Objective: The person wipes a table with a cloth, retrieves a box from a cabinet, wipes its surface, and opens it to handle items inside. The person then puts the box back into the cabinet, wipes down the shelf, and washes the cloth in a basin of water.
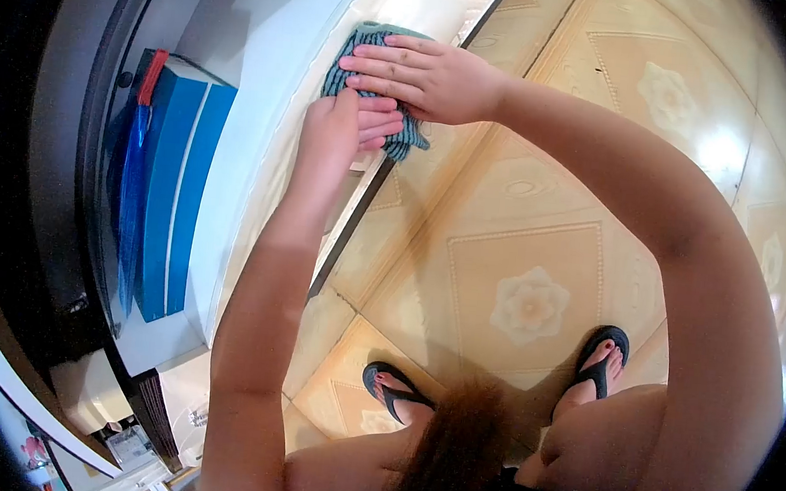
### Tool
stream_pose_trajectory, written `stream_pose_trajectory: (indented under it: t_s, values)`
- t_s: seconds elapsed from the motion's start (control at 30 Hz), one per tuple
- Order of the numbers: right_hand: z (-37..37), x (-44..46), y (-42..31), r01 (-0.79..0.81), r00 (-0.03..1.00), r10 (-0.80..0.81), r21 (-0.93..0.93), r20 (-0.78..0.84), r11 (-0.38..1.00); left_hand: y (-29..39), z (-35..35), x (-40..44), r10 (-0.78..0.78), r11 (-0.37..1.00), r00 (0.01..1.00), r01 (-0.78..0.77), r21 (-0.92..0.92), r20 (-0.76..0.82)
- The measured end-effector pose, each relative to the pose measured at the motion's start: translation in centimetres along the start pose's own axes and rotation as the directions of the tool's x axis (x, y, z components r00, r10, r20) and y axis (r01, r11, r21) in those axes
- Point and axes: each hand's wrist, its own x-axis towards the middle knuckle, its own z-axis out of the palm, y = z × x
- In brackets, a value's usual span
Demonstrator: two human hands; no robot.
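Note:
A teal and black striped cloth (408,143) lies draped over the edge of a white surface, partly covered by both hands. My right hand (438,78) rests flat on the cloth's upper part, fingers stretched out to the left. Just below it, my left hand (339,129) lies against the cloth with its fingers pointing right and its thumb up near the right fingertips. Neither hand is visibly wrapped around the cloth. What lies beneath the cloth is hidden.
Left of the hands, a blue box (172,196) with a white stripe stands in a white shelf-like space (277,79), a red-topped blue item (150,79) beside it. Patterned beige floor tiles (540,257) spread to the right. Black flip-flops (601,359) are on the feet below.

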Motion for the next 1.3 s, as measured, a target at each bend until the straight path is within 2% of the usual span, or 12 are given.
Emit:
stream_pose_trajectory:
  t_s: [0.23, 0.33, 0.83, 1.03, 1.17, 1.23, 1.3]
  values:
    - [-0.2, -1.5, 1.3, -0.136, 0.990, 0.134, -0.052, -0.041, 0.989, 1.9, 1.8, 2.7, 0.030, 0.999, 0.999, -0.030, 0.013, 0.029]
    - [-0.5, -1.8, 1.8, -0.180, 0.984, 0.180, -0.063, -0.009, 0.982, 2.4, 2.3, 3.5, 0.042, 0.999, 0.998, -0.043, 0.030, 0.040]
    - [-0.3, -2.9, 3.5, -0.334, 0.943, 0.329, -0.162, -0.055, 0.929, 5.1, 4.2, 6.5, 0.099, 0.984, 0.993, -0.107, 0.144, 0.060]
    - [-0.9, -2.8, 2.0, -0.376, 0.905, 0.424, -0.383, 0.046, 0.844, 6.1, 4.6, 7.4, 0.069, 0.960, 0.995, -0.085, 0.266, 0.069]
    - [-1.2, -2.4, 1.1, -0.396, 0.876, 0.475, -0.432, 0.087, 0.810, 6.1, 4.7, 8.0, 0.077, 0.934, 0.994, -0.098, 0.344, 0.073]
    - [-1.4, -2.4, 0.8, -0.397, 0.868, 0.486, -0.447, 0.100, 0.801, 5.6, 4.9, 8.3, 0.134, 0.920, 0.989, -0.146, 0.364, 0.058]
    - [-1.3, -2.2, 0.5, -0.448, 0.865, 0.499, -0.362, 0.057, 0.818, 5.5, 5.3, 8.0, 0.189, 0.891, 0.982, -0.176, 0.419, 0.009]
